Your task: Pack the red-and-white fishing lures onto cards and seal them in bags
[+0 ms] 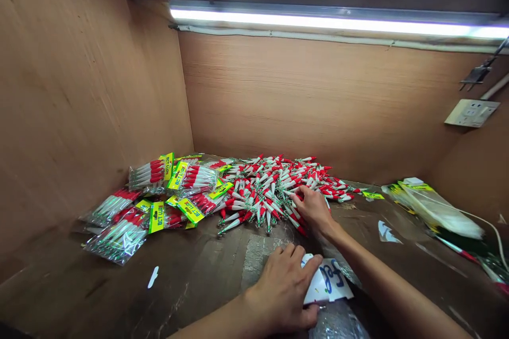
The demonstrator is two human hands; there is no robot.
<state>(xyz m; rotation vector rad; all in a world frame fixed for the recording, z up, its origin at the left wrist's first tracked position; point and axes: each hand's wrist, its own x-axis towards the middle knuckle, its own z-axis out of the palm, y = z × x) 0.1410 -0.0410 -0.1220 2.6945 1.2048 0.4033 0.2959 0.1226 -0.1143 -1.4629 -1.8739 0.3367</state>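
Left hand (284,288) nearest, grip lightly closed on a printed bag (328,283) flat on the desk (191,280). Right hand (314,209) reaches into the loose lure pile (266,185) mid-desk; can't tell its grip. Some filled packs (159,196) sit left; most lures look unpacked.

A big pile of lures (270,183), small and red, white and green, is spread under and beyond the right hand (314,209). A white card (330,283) with blue letters is pinned flat under the left hand (284,288).
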